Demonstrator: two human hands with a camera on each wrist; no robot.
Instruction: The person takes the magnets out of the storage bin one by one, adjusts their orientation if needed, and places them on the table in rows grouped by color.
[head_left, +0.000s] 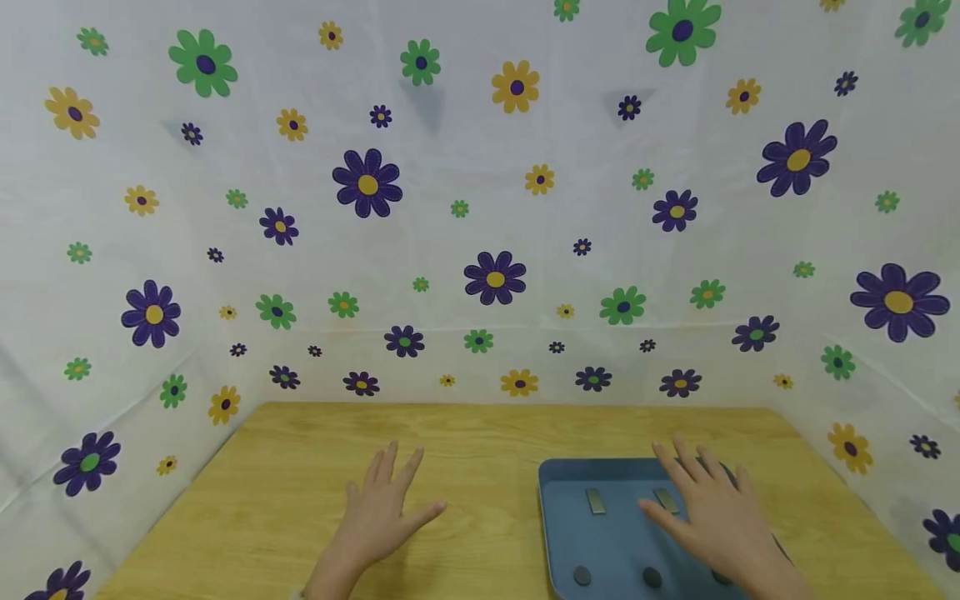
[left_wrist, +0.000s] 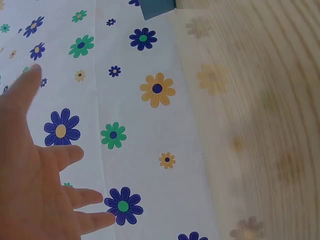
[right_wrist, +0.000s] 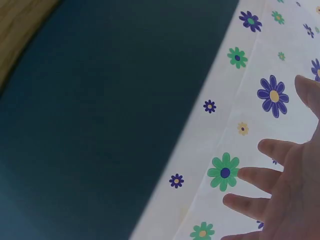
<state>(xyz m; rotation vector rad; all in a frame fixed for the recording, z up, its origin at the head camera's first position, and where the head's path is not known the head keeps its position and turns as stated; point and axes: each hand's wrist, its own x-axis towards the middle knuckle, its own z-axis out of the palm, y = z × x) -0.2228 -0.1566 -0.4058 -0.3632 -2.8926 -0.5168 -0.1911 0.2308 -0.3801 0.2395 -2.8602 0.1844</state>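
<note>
Over the right part of the table sits a blue tray (head_left: 618, 537). Inside it lie two flat grey rectangular pieces (head_left: 596, 501) in a back row and dark round discs (head_left: 652, 577) toward the front, one partly covered by the right wrist. My right hand (head_left: 712, 512) is spread above the tray's right side, fingers apart and holding nothing; the right wrist view shows its fingers (right_wrist: 255, 205) straight. To the left of the tray, my left hand (head_left: 382, 512) hovers over the bare wood, palm down, fingers spread, nothing in it.
The light wooden table (head_left: 465, 467) reaches back to a white flower-patterned curtain (head_left: 450, 125), which also encloses the left and right sides. The tray's raised rim (head_left: 542, 517) stands between the two hands.
</note>
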